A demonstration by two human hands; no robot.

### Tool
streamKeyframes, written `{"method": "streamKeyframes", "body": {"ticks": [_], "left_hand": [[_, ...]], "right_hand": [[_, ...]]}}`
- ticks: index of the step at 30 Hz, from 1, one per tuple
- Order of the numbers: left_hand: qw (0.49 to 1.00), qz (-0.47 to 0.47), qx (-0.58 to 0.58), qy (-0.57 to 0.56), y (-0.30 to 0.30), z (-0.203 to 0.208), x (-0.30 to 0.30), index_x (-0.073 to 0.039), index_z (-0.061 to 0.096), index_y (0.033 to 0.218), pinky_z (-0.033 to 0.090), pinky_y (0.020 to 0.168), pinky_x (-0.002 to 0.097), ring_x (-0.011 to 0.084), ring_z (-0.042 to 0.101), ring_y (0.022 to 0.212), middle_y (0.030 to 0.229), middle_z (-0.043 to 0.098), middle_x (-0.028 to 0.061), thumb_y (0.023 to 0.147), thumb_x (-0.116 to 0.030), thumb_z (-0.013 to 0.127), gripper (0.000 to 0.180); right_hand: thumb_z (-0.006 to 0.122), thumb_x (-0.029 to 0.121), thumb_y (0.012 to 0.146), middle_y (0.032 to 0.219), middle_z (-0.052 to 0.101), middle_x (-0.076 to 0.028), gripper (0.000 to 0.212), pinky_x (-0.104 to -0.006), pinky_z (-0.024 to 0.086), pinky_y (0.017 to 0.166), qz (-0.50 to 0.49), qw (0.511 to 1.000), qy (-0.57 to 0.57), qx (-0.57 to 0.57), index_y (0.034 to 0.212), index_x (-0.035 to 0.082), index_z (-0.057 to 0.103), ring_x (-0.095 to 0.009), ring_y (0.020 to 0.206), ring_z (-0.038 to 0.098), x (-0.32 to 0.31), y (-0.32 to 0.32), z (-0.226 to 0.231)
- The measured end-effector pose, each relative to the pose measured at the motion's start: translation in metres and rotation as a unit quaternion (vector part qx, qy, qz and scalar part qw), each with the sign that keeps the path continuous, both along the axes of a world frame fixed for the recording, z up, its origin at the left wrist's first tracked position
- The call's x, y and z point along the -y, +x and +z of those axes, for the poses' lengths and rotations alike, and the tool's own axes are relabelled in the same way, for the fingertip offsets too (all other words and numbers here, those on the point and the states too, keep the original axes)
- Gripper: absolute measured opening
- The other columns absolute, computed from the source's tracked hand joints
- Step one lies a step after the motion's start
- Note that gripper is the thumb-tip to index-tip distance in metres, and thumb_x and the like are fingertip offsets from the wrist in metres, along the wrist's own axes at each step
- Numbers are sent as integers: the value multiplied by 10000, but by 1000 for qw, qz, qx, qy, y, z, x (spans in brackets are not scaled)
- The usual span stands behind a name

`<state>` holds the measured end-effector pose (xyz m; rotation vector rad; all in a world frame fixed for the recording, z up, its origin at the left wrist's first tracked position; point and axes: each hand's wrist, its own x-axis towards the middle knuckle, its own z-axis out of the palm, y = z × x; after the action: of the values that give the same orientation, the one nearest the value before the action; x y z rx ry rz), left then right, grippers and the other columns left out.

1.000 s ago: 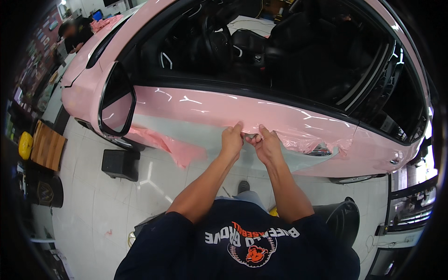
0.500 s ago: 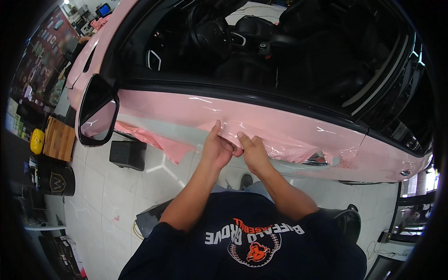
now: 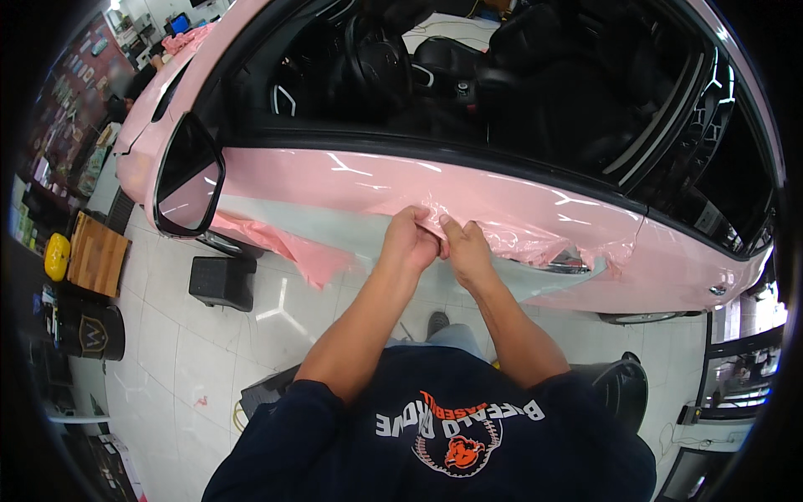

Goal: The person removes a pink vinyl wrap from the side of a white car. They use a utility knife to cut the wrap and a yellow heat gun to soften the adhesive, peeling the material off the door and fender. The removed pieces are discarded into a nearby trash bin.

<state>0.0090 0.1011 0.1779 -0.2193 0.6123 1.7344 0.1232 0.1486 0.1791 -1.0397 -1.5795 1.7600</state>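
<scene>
Crinkled pink vinyl film [image 3: 523, 241] sits partly loose along the side of a pink car door [image 3: 335, 171]. My left hand [image 3: 408, 240] grips the film's lower edge, thumb on top and fingers curled beneath. Close beside it, my right hand [image 3: 468, 251] pinches the same edge between thumb and bent fingers. Left of my hands, a pale bare strip of door [image 3: 309, 224] shows under the pink. A loose flap of pink film [image 3: 301, 255] hangs below that strip. On the right, wrinkled film surrounds a shiny door handle [image 3: 570, 262].
A side mirror [image 3: 191, 176] juts out at the left. The door window is an opening onto dark seats [image 3: 552, 100]. On the tiled floor stand a black box stool [image 3: 222, 282], a wooden crate [image 3: 99, 259] and a black bin [image 3: 626, 389] behind my right side.
The view has shifted, so the car sits a little higher. My left thumb, raised before, now presses down on the film edge. Both hands still hold the film.
</scene>
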Motion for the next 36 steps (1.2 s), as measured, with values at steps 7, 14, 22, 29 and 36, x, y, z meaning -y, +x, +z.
{"method": "streamKeyframes", "body": {"ticks": [7,14,22,29,36], "left_hand": [[986,-77,-14,147,-4,-12,17,-30,494,1147,493,634,553,356,600,949,1125,585,177,917,-236,471,309],[996,-48,54,51,32,-25,7,-35,528,1205,505,904,461,294,609,992,1114,619,153,942,-303,559,376],[999,48,-6,-8,49,-30,4,-3,571,1064,490,959,422,278,600,970,1038,611,138,931,-121,570,178],[986,-44,0,160,35,-45,-25,21,543,902,441,1022,511,317,582,960,974,608,176,903,-30,550,51],[971,-100,49,211,2,-46,-19,153,498,1114,283,1156,536,371,475,1225,1213,546,271,887,99,485,234]], "right_hand": [[527,258,980,627,537,-47,284,-292,439,590,88,996,2,-17,834,20,576,-134,593,509,0,12,-1],[460,162,1007,840,595,-55,275,-271,465,745,223,973,-55,-12,1222,37,578,-126,792,557,10,80,-21],[488,141,1001,908,570,-29,430,-252,485,721,244,963,-112,-17,1427,94,456,-105,822,553,5,105,-56],[574,203,891,1001,674,-220,369,-400,512,812,13,920,224,320,1218,36,613,-337,896,660,81,262,-163],[517,225,869,966,677,-217,284,-472,506,832,-199,857,-30,474,994,23,672,-397,926,637,317,429,-260]]}}
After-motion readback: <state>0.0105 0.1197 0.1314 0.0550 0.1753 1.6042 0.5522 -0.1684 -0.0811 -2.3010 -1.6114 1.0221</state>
